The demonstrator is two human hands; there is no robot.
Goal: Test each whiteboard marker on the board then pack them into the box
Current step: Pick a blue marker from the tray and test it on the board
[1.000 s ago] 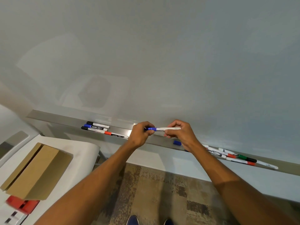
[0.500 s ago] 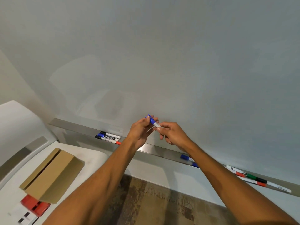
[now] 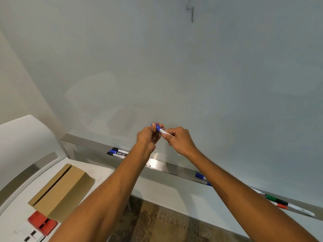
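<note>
Blue marker (image 3: 161,131) held up in front of whiteboard (image 3: 174,67), above the metal tray (image 3: 167,165), tilted, blue cap end up and left. Left hand (image 3: 147,137) curls its fingers round the cap end; right hand (image 3: 180,140) pinches the white barrel. Three markers (image 3: 118,152) lie on the tray at left, more markers (image 3: 279,202) at far right. Cardboard box (image 3: 64,191) sits on white table (image 3: 97,173), near left, flaps folded down. Red object (image 3: 42,223) just beside it, nearer. Dark scribble (image 3: 190,9) high on the board.

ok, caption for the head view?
Left hand grips the blue cap, right hand the barrel of a marker at the whiteboard.
</note>
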